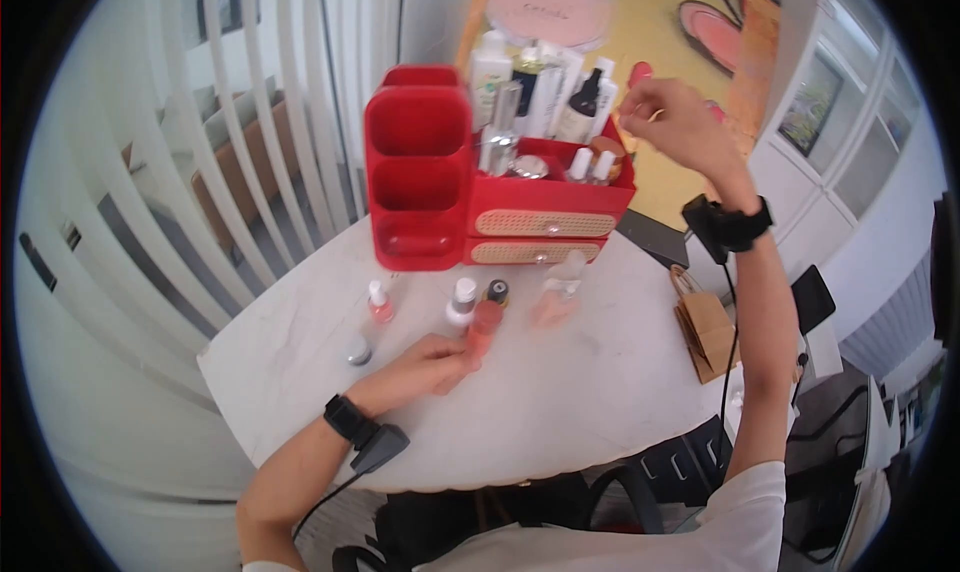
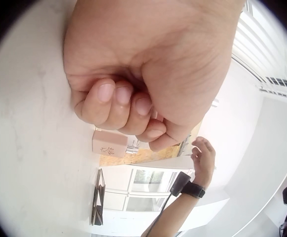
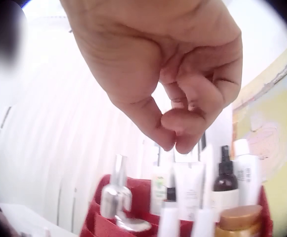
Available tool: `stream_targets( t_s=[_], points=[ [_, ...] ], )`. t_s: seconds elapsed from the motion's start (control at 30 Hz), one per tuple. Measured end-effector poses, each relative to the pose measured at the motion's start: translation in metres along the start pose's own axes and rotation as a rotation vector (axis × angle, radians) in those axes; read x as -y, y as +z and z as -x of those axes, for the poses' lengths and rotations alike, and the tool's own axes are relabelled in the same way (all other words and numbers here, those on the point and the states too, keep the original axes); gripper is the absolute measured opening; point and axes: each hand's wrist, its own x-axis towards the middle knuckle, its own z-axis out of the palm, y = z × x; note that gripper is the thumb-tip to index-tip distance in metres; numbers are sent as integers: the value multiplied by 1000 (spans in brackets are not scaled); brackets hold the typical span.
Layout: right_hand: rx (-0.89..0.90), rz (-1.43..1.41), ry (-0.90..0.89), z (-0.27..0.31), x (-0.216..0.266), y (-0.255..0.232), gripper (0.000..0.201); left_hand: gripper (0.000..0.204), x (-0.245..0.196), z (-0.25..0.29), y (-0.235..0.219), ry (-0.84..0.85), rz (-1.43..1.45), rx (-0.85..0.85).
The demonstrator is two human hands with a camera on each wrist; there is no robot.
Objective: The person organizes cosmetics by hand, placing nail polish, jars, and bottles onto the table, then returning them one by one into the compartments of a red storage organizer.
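In the head view my left hand (image 1: 425, 365) is low over the white table, its fingers round the lower end of a coral-pink tube (image 1: 485, 322). The left wrist view shows those fingers curled in, hiding most of the tube. My right hand (image 1: 680, 122) is raised over the right end of a red cosmetics organizer (image 1: 485, 194). Its fingers are loosely bent, and thumb and index tips come close together in the right wrist view with nothing visible between them. Below them stand a silver pump bottle (image 3: 116, 192), a dark spray bottle (image 3: 225, 182) and white tubes (image 3: 189, 187).
On the table (image 1: 600, 402) stand a coral nail polish (image 1: 380, 304), a small grey-lidded jar (image 1: 358, 350), a white bottle (image 1: 461, 304), a black-capped bottle (image 1: 497, 292) and a pink perfume bottle (image 2: 110, 144). A brown paper bag (image 1: 705, 337) is at the right edge.
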Motion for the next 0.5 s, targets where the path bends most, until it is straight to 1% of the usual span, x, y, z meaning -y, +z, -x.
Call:
stream_targets(
  t_s=[0.03, 0.07, 0.1, 0.17, 0.2, 0.23, 0.3, 0.37, 0.43, 0.5],
  points=[
    [10, -13, -71, 4, 15, -1, 14, 35, 1, 0, -1, 12, 3, 24],
    [15, -30, -142, 9, 28, 1, 12, 35, 0, 2, 0, 6, 18, 0],
    [90, -43, -233, 17, 46, 8, 12, 36, -3, 2, 0, 9, -7, 11],
    [196, -34, -429, 32, 79, 34, 12, 36, -4, 2, 1, 10, -34, 16],
    [237, 8, -539, 36, 90, 49, 17, 37, -2, 1, 0, 20, -26, 20],
    [295, -20, -615, 37, 102, 65, 19, 37, 0, 0, 0, 31, -21, 25],
    [369, -27, -682, 30, 119, 99, 19, 36, 1, 0, -1, 18, 9, 32],
    [419, 16, -655, 21, 133, 138, 19, 35, 2, -1, -2, 10, 37, 39],
    [514, 142, -622, 14, 146, 169, 19, 33, 5, -2, -3, 21, 53, 45],
    [436, 136, -656, 12, 144, 205, 20, 32, 6, -3, -3, 21, 42, 41]
  ],
)
